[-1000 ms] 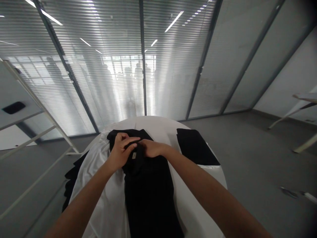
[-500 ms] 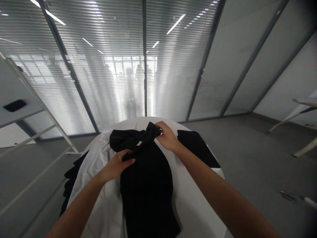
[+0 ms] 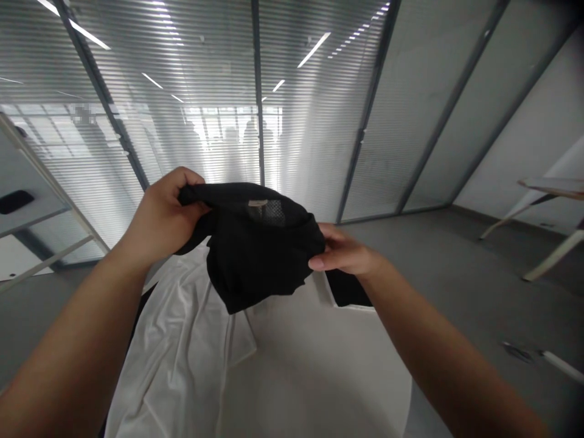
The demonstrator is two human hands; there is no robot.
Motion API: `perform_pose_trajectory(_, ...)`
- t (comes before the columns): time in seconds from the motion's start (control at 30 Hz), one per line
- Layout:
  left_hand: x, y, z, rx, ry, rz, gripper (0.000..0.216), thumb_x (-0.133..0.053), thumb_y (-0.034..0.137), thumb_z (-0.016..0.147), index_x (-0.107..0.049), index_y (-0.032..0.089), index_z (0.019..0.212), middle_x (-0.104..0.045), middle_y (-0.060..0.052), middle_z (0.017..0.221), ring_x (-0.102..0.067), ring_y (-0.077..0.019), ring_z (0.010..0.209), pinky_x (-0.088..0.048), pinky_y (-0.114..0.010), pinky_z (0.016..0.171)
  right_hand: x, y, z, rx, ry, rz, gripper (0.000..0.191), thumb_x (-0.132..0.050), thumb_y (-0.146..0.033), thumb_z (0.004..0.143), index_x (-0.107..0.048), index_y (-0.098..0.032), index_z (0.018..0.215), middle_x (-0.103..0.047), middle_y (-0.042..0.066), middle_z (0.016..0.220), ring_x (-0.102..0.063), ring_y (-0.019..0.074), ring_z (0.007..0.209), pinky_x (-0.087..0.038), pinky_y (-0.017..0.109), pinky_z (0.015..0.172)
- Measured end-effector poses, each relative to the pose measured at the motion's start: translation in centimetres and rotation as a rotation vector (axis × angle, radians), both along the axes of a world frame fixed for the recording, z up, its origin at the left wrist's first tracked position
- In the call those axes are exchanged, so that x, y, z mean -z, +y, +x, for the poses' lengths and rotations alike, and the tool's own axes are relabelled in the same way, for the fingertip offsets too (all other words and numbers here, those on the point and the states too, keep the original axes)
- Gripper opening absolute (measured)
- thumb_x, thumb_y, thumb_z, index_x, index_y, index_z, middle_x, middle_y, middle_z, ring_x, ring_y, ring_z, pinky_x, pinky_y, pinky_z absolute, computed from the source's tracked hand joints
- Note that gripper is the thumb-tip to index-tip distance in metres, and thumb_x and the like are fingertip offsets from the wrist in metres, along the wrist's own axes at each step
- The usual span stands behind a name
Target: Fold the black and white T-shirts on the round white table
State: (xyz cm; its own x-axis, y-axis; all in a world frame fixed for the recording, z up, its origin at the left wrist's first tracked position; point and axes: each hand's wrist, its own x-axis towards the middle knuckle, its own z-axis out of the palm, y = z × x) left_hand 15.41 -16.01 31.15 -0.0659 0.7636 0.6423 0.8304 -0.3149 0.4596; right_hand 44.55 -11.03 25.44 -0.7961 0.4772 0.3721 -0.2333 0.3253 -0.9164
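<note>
A black garment [image 3: 262,258] hangs lifted above the white round table [image 3: 314,371], stretched between my two hands. A small pale label and a mesh patch show inside its opening. My left hand [image 3: 166,216] pinches the upper left edge between thumb and fingers. At the right side, my right hand [image 3: 344,250] grips the cloth, thumb in front. The lower part of the garment is bunched, and its exact kind cannot be made out. Beneath it on the left lies a rumpled white cloth [image 3: 168,353]. A folded black cloth [image 3: 349,289] sits behind my right forearm, partly covered.
A whiteboard stand [image 3: 50,188] with a dark eraser-like object is at the left. Glass panels with blinds [image 3: 219,79] rise behind the table. Another table's legs [image 3: 554,255] stand at the right, and a thin pale rod [image 3: 563,365] lies on the floor.
The black garment has come up off the table, its lower part now gathered under the opening. My left hand moved up and left; my right hand moved right and slightly down.
</note>
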Motion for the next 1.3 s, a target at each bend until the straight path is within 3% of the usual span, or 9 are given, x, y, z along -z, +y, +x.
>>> perform_pose_trajectory(0.23, 1.2, 0.2, -0.5, 0.025, -0.041, 0.022, 0.019, -0.058, 0.018, 0.07, -0.049, 0.021, 0.086, -0.052, 0.004, 0.072, -0.05, -0.0121, 0.065, -0.038, -0.023, 0.054, 4.7, 1.8, -0.4, -0.367, 0.103, -0.405, 0.036, -0.063, -0.045, 0.077, -0.064, -0.014, 0.094, -0.064, 0.0, 0.066, -0.053, 0.0098, 0.044, -0.04, 0.019, 0.039)
perform_pose_trajectory(0.37, 1.9, 0.1, -1.3, 0.087, -0.034, -0.032, 0.019, -0.057, 0.018, 0.071, -0.047, 0.021, 0.087, -0.052, 0.004, 0.075, -0.05, -0.0127, 0.066, -0.038, -0.025, 0.056, 4.8, 1.6, -0.3, -0.131, 0.188, -0.519, 0.032, -0.056, -0.048, 0.086, -0.062, -0.017, 0.095, -0.066, 0.0, 0.076, -0.058, 0.0099, 0.053, -0.048, 0.02, 0.05)
perform_pose_trajectory(0.43, 2.4, 0.2, -1.9, 0.122, -0.07, -0.07, 0.02, -0.059, 0.02, 0.072, -0.048, 0.021, 0.088, -0.053, 0.004, 0.075, -0.05, -0.0125, 0.066, -0.039, -0.025, 0.057, 4.5, 1.2, -0.3, -0.047, 0.243, -0.494, 0.035, -0.068, -0.035, 0.078, -0.062, -0.02, 0.109, -0.069, 0.001, 0.092, -0.066, 0.0135, 0.075, -0.053, 0.025, 0.071)
perform_pose_trajectory(0.57, 3.3, 0.2, -2.9, 0.14, -0.092, -0.13, 0.019, -0.059, 0.019, 0.071, -0.05, 0.021, 0.087, -0.055, 0.003, 0.075, -0.053, -0.0138, 0.069, -0.041, -0.026, 0.06, 3.7, 0.8, -0.2, -0.202, 0.063, -0.383, 0.076, -0.077, -0.027, 0.068, -0.048, -0.022, 0.138, -0.062, 0.007, 0.127, -0.061, 0.0212, 0.109, -0.047, 0.034, 0.095)
perform_pose_trajectory(0.77, 3.5, -1.2, -3.9, 0.231, -0.122, -0.241, 0.022, -0.059, 0.018, 0.067, -0.05, 0.021, 0.087, -0.058, 0.003, 0.078, -0.055, -0.0148, 0.07, -0.043, -0.027, 0.062, 2.9, 1.0, -0.5, -0.153, -0.522, 0.04, 0.054, -0.076, -0.023, 0.073, -0.062, -0.02, 0.126, -0.065, 0.005, 0.119, -0.06, 0.0207, 0.108, -0.045, 0.031, 0.093)
perform_pose_trajectory(0.9, 4.0, -2.3, -3.9, 0.3, -0.09, -0.355, 0.018, -0.06, 0.021, 0.07, -0.05, 0.021, 0.085, -0.057, 0.003, 0.078, -0.054, -0.015, 0.07, -0.043, -0.026, 0.061, 4.1, 0.6, -0.7, -0.104, -0.613, 0.214, 0.029, -0.075, -0.027, 0.074, -0.069, -0.018, 0.1, -0.065, 0.002, 0.101, -0.061, 0.0174, 0.092, -0.047, 0.027, 0.08)
perform_pose_trajectory(1.03, 5.0, -2.6, -4.5, 0.31, -0.05, -0.393, 0.017, -0.06, 0.025, 0.074, -0.05, 0.022, 0.087, -0.057, 0.002, 0.08, -0.054, -0.0159, 0.072, -0.043, -0.026, 0.063, 5.5, 0.4, 0.0, 0.047, -0.439, 0.126, 0.032, -0.076, -0.029, 0.073, -0.063, -0.019, 0.101, -0.059, 0.002, 0.105, -0.057, 0.0161, 0.095, -0.045, 0.029, 0.084)
perform_pose_trajectory(1.2, 5.5, -3.3, -5.8, 0.323, -0.022, -0.522, 0.019, -0.06, 0.032, 0.077, -0.051, 0.023, 0.091, -0.058, 0.003, 0.079, -0.056, -0.0169, 0.074, -0.045, -0.026, 0.065, 6.6, 0.7, 1.7, 0.205, -0.248, -0.132, 0.026, -0.077, -0.032, 0.072, -0.059, -0.019, 0.085, -0.057, -0.003, 0.081, -0.055, 0.0139, 0.078, -0.043, 0.027, 0.074)
perform_pose_trajectory(1.3, 5.2, -3.5, -5.8, 0.348, 0.053, -0.617, 0.022, -0.058, 0.038, 0.079, -0.057, 0.023, 0.095, -0.063, 0.0, 0.086, -0.06, -0.0206, 0.082, -0.048, -0.029, 0.072, 6.5, 0.8, 1.9, 0.305, -0.161, -0.117, 0.025, -0.075, -0.036, 0.076, -0.057, -0.019, 0.083, -0.057, -0.002, 0.08, -0.055, 0.0144, 0.077, -0.043, 0.027, 0.073)
